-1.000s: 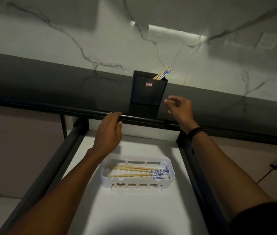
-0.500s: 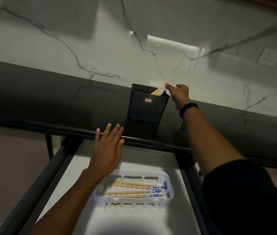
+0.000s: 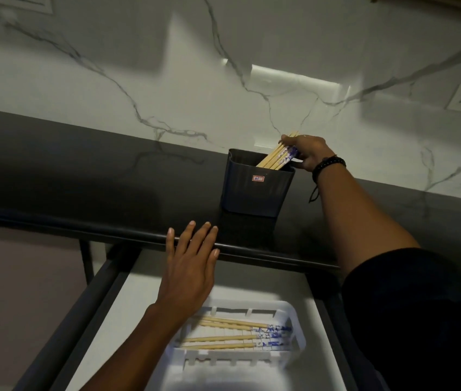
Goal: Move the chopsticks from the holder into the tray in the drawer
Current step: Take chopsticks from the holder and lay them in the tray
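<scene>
Grip is the news here. A second ago the right hand [image 3: 308, 153] was short of the holder [image 3: 254, 190], out in front of its right side; now its fingers and thumb pinch the blue-patterned ends of the chopsticks [image 3: 275, 158] that lean out over the holder's back right corner. Their lower ends are down inside the holder, so nothing has been lifted yet.

The left hand [image 3: 192, 266] has changed too. It had curled over the front edge of the worktop [image 3: 82, 170] in front of the holder, and it now lies flat with fingers straight and slightly spread, tips on that edge just left of the holder's base, holding nothing.

Below and in front of the holder the drawer [image 3: 127, 306] stands open with the white tray [image 3: 298, 331] in it, where other chopsticks [image 3: 232, 334] lie side by side. By my reading the pick-up is secured and the draw-out comes next — the bundle must clear the holder's rim, then go down to the tray beside the rest.
</scene>
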